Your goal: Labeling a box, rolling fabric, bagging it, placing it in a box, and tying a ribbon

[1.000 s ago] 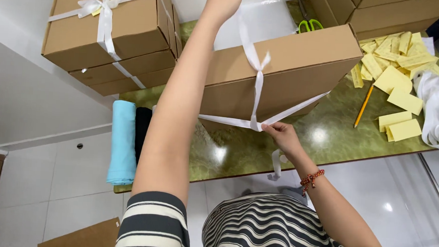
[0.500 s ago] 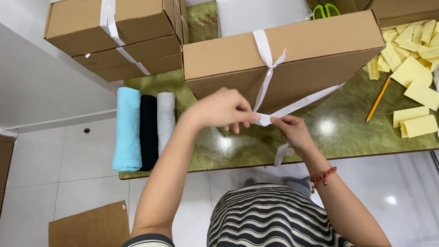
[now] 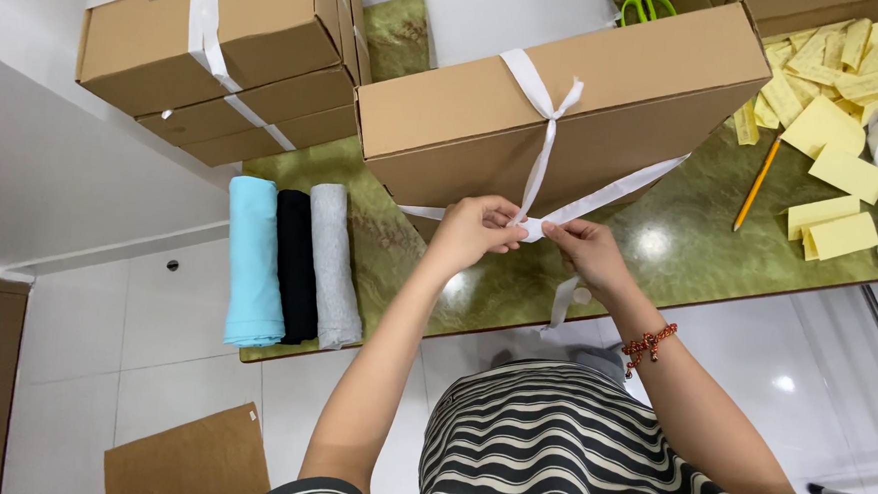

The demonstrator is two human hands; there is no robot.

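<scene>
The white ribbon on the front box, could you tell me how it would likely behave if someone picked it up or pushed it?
The white ribbon is probably floppy: its loose tail droops off the table edge. It looks thin and light, bending sharply where both hands, left and right, pinch it. Its satin sheen hints it may slip.

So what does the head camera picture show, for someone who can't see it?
Two bare hands, left hand and right hand, pinch a white satin ribbon wrapped around a brown cardboard box on a green marbled table. Beside it lie three rolled cloths, light blue, black and grey, and yellow paper slips.
</scene>
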